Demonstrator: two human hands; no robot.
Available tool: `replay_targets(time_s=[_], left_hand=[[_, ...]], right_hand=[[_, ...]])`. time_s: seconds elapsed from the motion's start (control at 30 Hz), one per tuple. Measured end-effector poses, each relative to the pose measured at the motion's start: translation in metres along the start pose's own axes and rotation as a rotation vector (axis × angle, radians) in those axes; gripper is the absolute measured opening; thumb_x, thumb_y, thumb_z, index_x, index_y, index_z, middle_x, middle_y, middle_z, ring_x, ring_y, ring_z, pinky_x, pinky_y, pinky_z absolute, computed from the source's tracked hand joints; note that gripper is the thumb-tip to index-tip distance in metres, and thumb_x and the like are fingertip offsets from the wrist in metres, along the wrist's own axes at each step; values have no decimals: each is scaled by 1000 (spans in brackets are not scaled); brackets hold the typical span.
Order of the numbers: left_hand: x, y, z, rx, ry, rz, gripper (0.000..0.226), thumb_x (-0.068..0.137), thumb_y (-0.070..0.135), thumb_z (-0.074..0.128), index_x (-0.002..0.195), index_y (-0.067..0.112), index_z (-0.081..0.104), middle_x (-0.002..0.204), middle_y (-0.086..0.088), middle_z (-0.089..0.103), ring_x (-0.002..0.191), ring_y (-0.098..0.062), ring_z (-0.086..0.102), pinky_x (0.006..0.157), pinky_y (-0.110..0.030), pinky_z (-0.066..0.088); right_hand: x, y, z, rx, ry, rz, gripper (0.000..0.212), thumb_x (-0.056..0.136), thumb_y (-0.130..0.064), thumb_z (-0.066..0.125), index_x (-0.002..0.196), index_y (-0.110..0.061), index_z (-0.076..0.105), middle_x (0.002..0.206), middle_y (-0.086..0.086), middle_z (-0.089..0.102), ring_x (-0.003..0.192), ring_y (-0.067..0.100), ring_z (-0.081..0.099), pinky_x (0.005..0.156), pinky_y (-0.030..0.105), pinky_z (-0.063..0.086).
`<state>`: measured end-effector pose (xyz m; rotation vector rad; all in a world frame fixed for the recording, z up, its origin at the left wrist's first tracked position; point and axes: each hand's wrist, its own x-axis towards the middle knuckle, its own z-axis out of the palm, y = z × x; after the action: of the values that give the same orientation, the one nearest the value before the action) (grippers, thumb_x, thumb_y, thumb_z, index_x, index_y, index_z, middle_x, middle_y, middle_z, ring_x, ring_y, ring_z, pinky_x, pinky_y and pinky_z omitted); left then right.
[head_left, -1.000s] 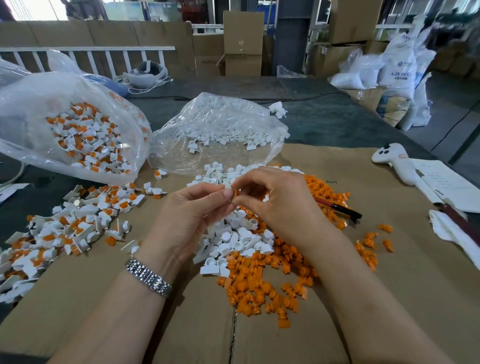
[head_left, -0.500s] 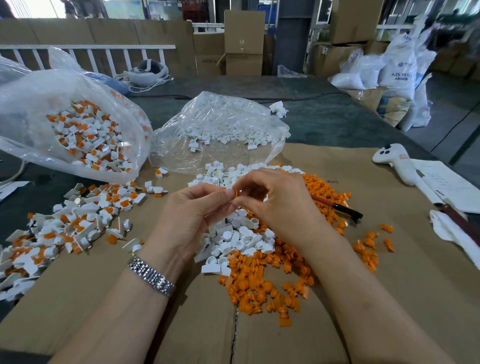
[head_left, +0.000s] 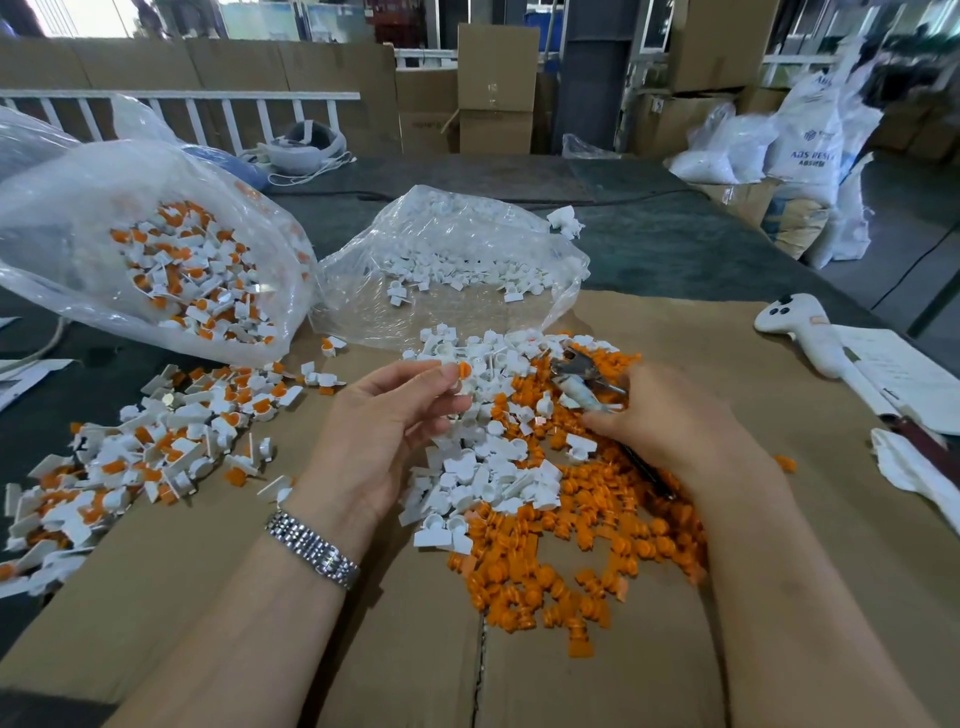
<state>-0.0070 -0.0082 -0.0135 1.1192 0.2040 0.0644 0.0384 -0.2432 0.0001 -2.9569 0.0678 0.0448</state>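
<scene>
Head view: hands apart. Left hand (head_left: 384, 436) is raised off the heap, thumb and fingers pinching a white-and-orange piece (head_left: 460, 375). Right hand (head_left: 670, 421) sits low on the heap, fingers curled beside a metal tool (head_left: 579, 376); cannot tell if it grips it. Between the hands, white caps (head_left: 493, 467) and orange plugs (head_left: 545, 551) lie on cardboard (head_left: 415, 649). Left of the left hand is a finished pile (head_left: 156, 441). Beyond it are two clear bags (head_left: 447, 260).
</scene>
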Motion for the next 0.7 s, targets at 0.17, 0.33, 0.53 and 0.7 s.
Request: replay_targets(time_s=[0.17, 0.33, 0.53, 0.7], left_hand=[[-1, 0, 1, -52, 16, -6, 38, 64, 17, 88, 97, 4, 76, 94, -16, 79, 81, -24, 78, 56, -20, 57], [-3, 0, 2, -79, -12, 5, 41, 72, 17, 84, 108, 0, 72, 97, -14, 79, 86, -23, 78, 60, -19, 57], [-4, 0, 4, -105, -49, 42, 31, 73, 18, 84, 99, 6, 72, 98, -13, 79, 89, -23, 78, 61, -20, 57], [-4, -1, 7, -66, -52, 81, 22, 70, 19, 84, 88, 10, 73, 95, -15, 79, 83, -20, 78, 59, -19, 56]], right_hand=[[-4, -7, 0, -17, 69, -55, 34, 89, -52, 62, 95, -18, 58, 90, 1, 58, 79, 20, 57, 65, 34, 43], [-18, -12, -21, 273, 96, -168, 18, 99, -39, 49, 91, -25, 57, 76, -1, 60, 64, 15, 55, 52, 32, 35], [-47, -32, -34, 377, -206, -411, 35, 103, -39, 48, 86, -11, 60, 76, 12, 64, 53, 13, 46, 52, 30, 37], [-52, -43, -29, 336, -219, -453, 35, 105, -41, 45, 76, -20, 49, 64, -3, 49, 52, 8, 40, 48, 24, 33]])
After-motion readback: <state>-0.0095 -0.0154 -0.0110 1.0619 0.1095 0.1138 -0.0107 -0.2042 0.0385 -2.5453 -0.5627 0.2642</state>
